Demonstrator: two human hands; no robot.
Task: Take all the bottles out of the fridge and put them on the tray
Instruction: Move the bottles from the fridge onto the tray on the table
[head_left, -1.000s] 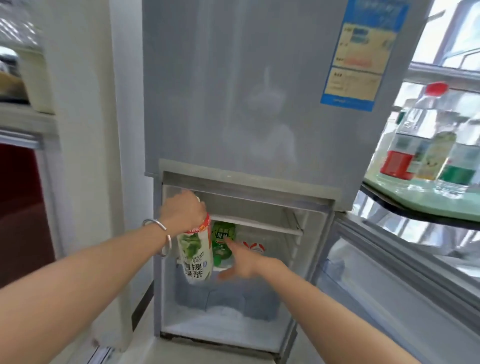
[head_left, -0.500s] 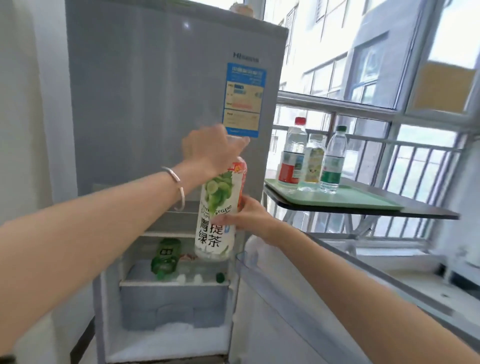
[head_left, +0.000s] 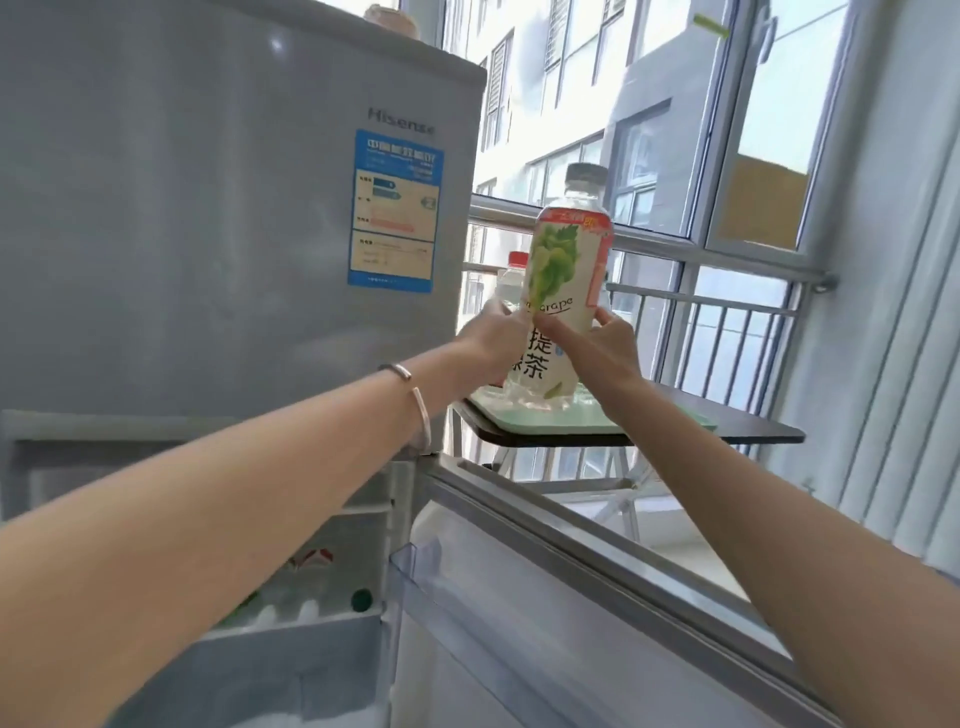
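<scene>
I hold a green grape tea bottle (head_left: 566, 270) upright with both hands, just above the pale green tray (head_left: 571, 418). My left hand (head_left: 491, 338) grips its left side and my right hand (head_left: 597, 348) its right side. Behind it a red-capped bottle (head_left: 511, 275) stands on the tray, mostly hidden. The grey fridge (head_left: 208, 234) fills the left, its lower compartment open. A green bottle cap (head_left: 361, 598) shows on the inner shelf under my left arm.
The tray lies on a dark folding table (head_left: 748, 431) by the barred window (head_left: 727, 338). The open lower fridge door (head_left: 571, 597) stretches toward me below my right arm, between me and the table.
Both hands carried the grape tea bottle from the fridge front rightward and up to the tray. My left hand shifted from the cap down to the bottle's side. The view turned right.
</scene>
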